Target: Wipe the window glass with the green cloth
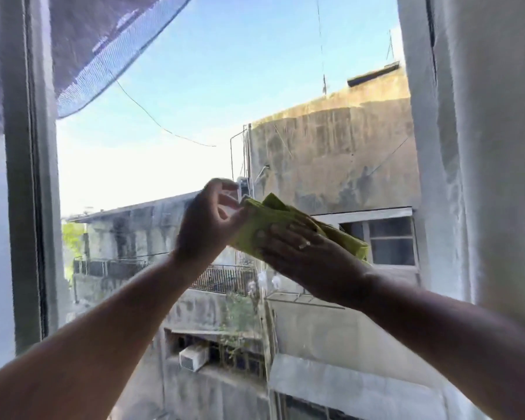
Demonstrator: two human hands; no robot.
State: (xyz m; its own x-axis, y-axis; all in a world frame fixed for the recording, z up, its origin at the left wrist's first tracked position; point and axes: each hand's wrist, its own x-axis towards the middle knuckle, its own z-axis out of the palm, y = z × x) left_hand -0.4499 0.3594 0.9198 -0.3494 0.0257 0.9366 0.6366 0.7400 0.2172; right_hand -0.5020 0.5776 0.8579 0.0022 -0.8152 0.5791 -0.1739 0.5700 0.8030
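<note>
The green cloth is folded and held up in front of the window glass, near the middle of the pane. My right hand lies flat over the cloth's near side, fingers spread on it, a ring on one finger. My left hand pinches the cloth's left edge between thumb and fingers. Both forearms reach up from the bottom of the view. Whether the cloth touches the glass I cannot tell.
A grey window frame post stands at the left, a pale wall or frame at the right. A purple mesh curtain hangs across the top left. Through the glass are weathered concrete buildings and blue sky.
</note>
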